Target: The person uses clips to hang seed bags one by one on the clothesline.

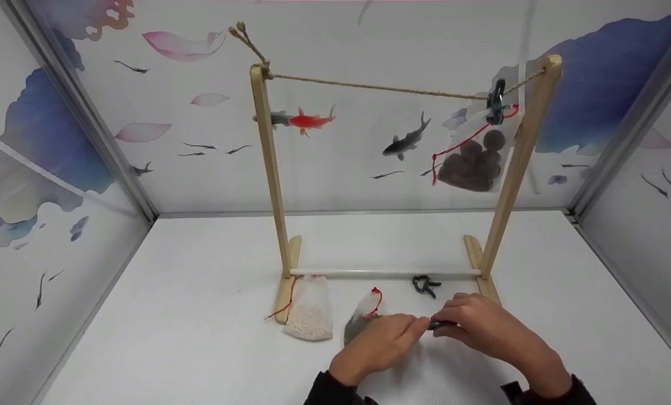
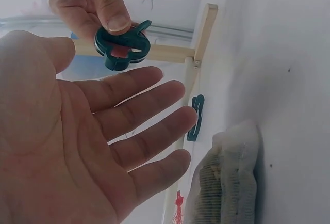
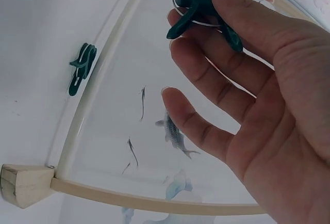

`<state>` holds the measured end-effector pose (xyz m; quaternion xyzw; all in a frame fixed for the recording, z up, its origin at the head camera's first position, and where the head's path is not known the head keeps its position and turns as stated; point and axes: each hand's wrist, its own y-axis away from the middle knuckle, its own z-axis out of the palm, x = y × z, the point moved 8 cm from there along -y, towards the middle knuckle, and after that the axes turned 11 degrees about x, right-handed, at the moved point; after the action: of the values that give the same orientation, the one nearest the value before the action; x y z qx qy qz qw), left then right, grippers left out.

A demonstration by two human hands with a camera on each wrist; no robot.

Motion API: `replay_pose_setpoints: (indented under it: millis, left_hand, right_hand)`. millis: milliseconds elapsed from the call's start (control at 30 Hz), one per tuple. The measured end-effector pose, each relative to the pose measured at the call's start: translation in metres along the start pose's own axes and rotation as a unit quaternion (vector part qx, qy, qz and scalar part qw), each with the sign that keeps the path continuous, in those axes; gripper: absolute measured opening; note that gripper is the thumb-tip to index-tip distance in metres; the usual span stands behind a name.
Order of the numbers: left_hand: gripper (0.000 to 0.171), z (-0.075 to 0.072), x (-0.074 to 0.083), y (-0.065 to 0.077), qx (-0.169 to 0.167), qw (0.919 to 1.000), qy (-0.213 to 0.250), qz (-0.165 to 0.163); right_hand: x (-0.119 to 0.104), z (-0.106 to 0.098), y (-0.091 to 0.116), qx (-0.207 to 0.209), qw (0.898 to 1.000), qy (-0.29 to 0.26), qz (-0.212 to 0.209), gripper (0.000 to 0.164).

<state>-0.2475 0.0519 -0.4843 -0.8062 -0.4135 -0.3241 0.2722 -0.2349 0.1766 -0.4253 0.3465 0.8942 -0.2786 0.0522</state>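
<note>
My right hand (image 1: 478,326) pinches a dark green spring clip (image 3: 201,8) between thumb and fingers, its two handles pointing out. Close beside it is my left hand (image 1: 383,340), palm turned toward the clip. In the left wrist view its fingers are extended and hold nothing. Partly hidden behind that hand, a mesh bag of dark contents with a red drawstring (image 1: 357,320) lies on the table. A second green clip (image 1: 424,286) rests on the table near the rack's white crossbar. To the left lies a mesh bag of pale grains (image 1: 310,315).
A wooden rack with two posts (image 1: 271,169) stands behind the hands, with a twine rope (image 1: 380,87) strung between its tops. From the rope's right end hangs a mesh bag of brown round things (image 1: 470,169), held by a dark clip (image 1: 496,102). Patterned panels enclose the white table (image 1: 200,337).
</note>
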Motion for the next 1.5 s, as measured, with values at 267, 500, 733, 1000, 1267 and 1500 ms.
replay_pose_setpoints:
  millis: [267, 500, 733, 1000, 1267, 1500]
  left_hand:
    - [0.058, 0.001, -0.003, 0.002, -0.003, 1.0, 0.003, -0.003]
    - [0.049, 0.007, -0.002, 0.002, -0.004, 1.0, -0.001, -0.003]
    - [0.046, 0.006, 0.0, 0.001, -0.002, 0.9996, 0.026, 0.004]
    - [0.046, 0.007, -0.001, 0.002, -0.006, 0.9994, 0.032, 0.005]
    - [0.046, 0.003, -0.003, -0.001, 0.005, 0.9999, 0.014, -0.004]
    - [0.049, -0.015, -0.004, -0.002, 0.051, 0.9984, 0.025, -0.004]
  right_hand:
    - [-0.002, 0.002, -0.005, -0.006, 1.0, 0.0, 0.002, 0.01]
    - [-0.002, 0.005, -0.002, -0.009, 1.0, 0.0, 0.0, 0.011]
    - [-0.009, 0.003, -0.003, 0.038, 0.998, 0.02, -0.048, 0.016]
    - [-0.013, 0.004, -0.002, 0.061, 0.995, 0.022, -0.079, 0.017]
    - [-0.004, 0.008, -0.002, 0.019, 1.0, 0.004, -0.024, 0.014]
    - [0.013, -0.002, 0.004, -0.016, 0.997, -0.026, 0.069, 0.044]
